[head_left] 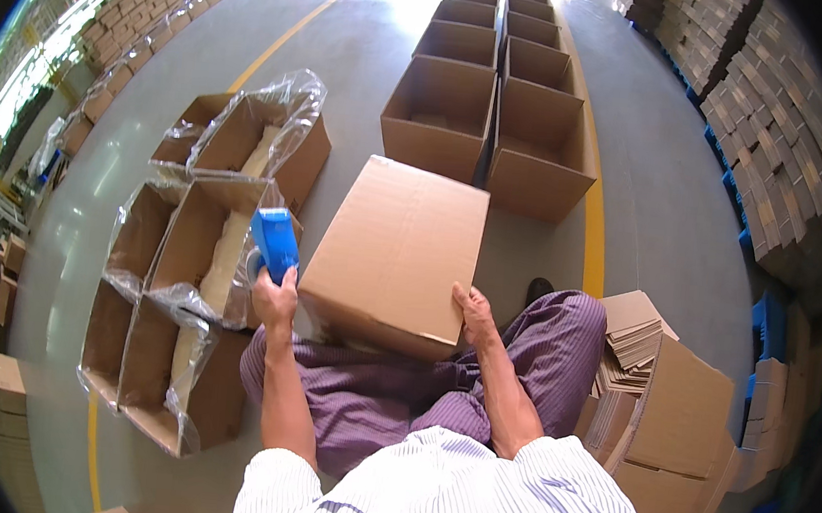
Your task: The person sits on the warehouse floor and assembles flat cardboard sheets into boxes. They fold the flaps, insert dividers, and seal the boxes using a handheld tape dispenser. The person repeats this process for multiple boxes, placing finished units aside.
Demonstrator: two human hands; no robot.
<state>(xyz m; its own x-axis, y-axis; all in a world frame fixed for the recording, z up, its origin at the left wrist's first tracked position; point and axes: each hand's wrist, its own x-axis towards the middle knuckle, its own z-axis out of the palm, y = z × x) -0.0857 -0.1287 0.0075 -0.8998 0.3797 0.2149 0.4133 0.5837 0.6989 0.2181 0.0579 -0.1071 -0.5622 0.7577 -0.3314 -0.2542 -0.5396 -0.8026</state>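
Our left hand [275, 298] is wrapped round the blue tape dispenser [275, 242], up beside the left edge of the box [402, 246], and our right hand [474, 313] is on that box's right edge, close to the near corner, fingertips touching the cardboard; how firmly it grips, we cannot tell. And what a spot for the box: directly in front of our lap, top closed, near edge by our purple striped trousers [360, 389]!

Over on the left, space is tight: open boxes lined with clear plastic [303, 171] stand near the dispenser, film spilling over their rims. Straight ahead, a double row of open boxes [435, 148] runs away from us, the nearest just beyond our box's far edge. Between the two groups, grey floor [358, 76] gives us a wide lane forward.

Now to the right! A yellow line [595, 238] skirts the row, with a broad strip of floor beyond it, up to the stacked cardboard [774, 132]. Closer in, flat cardboard pieces [631, 334] and a big cardboard panel [681, 407] crowd our right knee, leaving that elbow little sideways room.
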